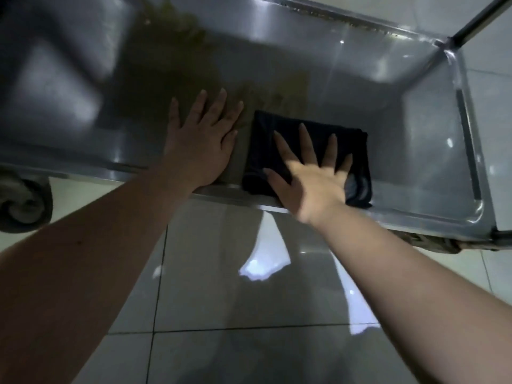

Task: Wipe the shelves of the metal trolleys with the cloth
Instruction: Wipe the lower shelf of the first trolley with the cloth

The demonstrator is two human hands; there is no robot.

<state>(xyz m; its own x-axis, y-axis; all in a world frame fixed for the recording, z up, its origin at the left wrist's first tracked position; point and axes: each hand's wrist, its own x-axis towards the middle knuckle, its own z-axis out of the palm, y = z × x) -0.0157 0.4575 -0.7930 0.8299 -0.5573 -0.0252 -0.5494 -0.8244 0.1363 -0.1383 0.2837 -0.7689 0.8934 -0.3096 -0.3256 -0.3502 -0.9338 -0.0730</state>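
A folded dark cloth (346,139) lies flat on the low metal trolley shelf (410,151), close to its near edge. My right hand (313,176) presses down on the cloth with its fingers spread and straight. My left hand (202,139) rests flat on the bare shelf just left of the cloth, fingers straight and pointing away from me. A greenish-brown smear (177,51) stains the shelf beyond my left hand.
The shelf has a raised rim (471,151) on the right and far sides, with an upright post (479,20) at the far right corner. A caster wheel (25,203) sits under the left end. Glossy floor tiles (249,314) spread below my arms.
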